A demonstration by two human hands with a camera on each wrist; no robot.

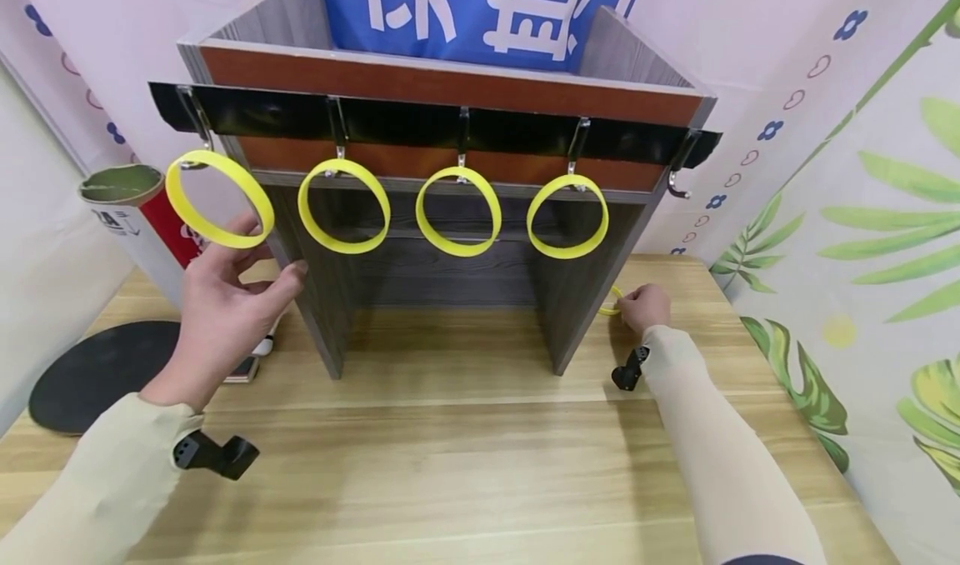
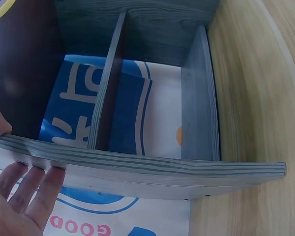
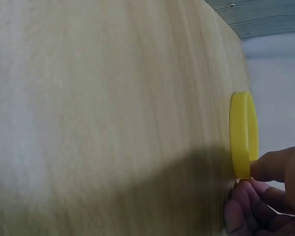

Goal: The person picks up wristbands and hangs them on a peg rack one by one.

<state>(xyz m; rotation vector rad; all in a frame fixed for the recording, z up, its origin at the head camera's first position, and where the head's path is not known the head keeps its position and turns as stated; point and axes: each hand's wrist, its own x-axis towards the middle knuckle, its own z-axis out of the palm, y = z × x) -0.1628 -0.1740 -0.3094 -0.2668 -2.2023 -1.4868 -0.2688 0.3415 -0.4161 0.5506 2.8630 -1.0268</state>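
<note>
Bench (image 1: 480,482): light wood grain, fills the lower view.
Shelf unit (image 1: 450,65): grey wood with a brown front band, at 12 o'clock.
Banner (image 1: 480,7): blue with white characters, behind the shelf unit.
Wall covering (image 1: 885,215): green leaf print at 3 o'clock.
Black disc (image 1: 97,373): flat at 9 o'clock.

The desk (image 1: 465,465) was pale wood with a smooth, matt grain. The shelf unit (image 1: 322,298) looked like grey wood-grain laminate. Its hook rail (image 1: 420,123) was glossy black, the yellow rings (image 1: 459,212) smooth plastic or rubber, the round mat (image 1: 90,373) matt black.
</note>
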